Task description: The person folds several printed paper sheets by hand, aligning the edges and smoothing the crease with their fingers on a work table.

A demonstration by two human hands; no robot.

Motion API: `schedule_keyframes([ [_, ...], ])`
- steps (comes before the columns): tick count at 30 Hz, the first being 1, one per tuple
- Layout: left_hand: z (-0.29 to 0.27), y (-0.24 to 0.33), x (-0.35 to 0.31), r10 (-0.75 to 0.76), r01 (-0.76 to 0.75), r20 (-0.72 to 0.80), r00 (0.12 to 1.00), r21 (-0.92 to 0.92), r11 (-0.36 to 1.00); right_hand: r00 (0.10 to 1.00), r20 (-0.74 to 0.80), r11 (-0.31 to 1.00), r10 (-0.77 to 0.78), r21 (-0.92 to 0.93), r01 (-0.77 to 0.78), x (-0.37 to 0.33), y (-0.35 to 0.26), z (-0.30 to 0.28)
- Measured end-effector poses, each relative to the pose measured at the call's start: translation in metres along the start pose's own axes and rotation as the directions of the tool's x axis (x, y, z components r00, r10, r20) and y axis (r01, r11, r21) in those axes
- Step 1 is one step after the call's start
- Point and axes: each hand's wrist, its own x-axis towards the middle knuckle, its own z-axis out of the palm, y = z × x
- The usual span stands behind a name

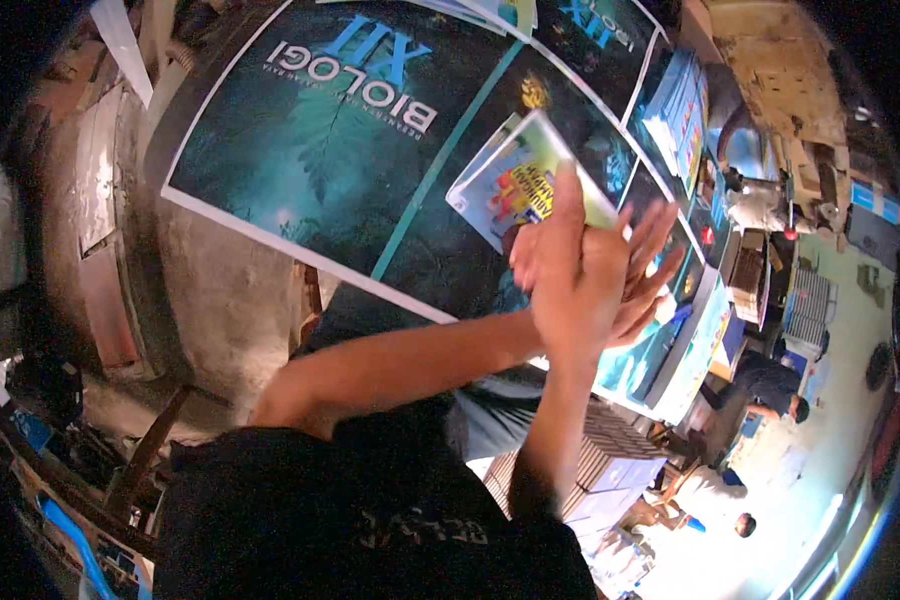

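The big dark printed sheet (350, 150) lies flat and bare to the left of the hands — open passage there; to the right, stacks of blue books (680, 110) and a slanted pile (670, 350) crowd close — little room

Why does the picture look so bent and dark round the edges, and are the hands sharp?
Head view: fisheye bends the big printed sheet and blackens the corners; the right hand is slightly motion-blurred over the left hand; the small booklet catches glare; the floor at lower right is washed out.
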Motion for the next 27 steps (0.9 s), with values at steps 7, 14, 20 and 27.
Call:
schedule_keyframes([
  [7,-0.012,-0.032,0.009,-0.311,0.105,-0.098,0.946,-0.811,0.575,0.993,0.120,0.999,0.003,-0.048,0.002,0.019,0.034,0.033],
  [14,-0.010,-0.039,0.017,-0.245,0.062,-0.134,0.960,-0.751,0.657,0.978,0.172,0.913,-0.121,0.406,0.041,0.010,-0.029,-0.030],
  [20,-0.026,-0.046,0.018,-0.233,0.104,-0.112,0.966,-0.656,0.748,0.992,0.123,0.999,-0.040,0.012,0.038,0.015,-0.040,0.029],
  [27,-0.032,-0.068,0.018,-0.284,0.063,-0.107,0.953,-0.846,0.529,0.959,0.260,0.993,-0.117,0.044,0.109,0.039,0.000,0.039],
])
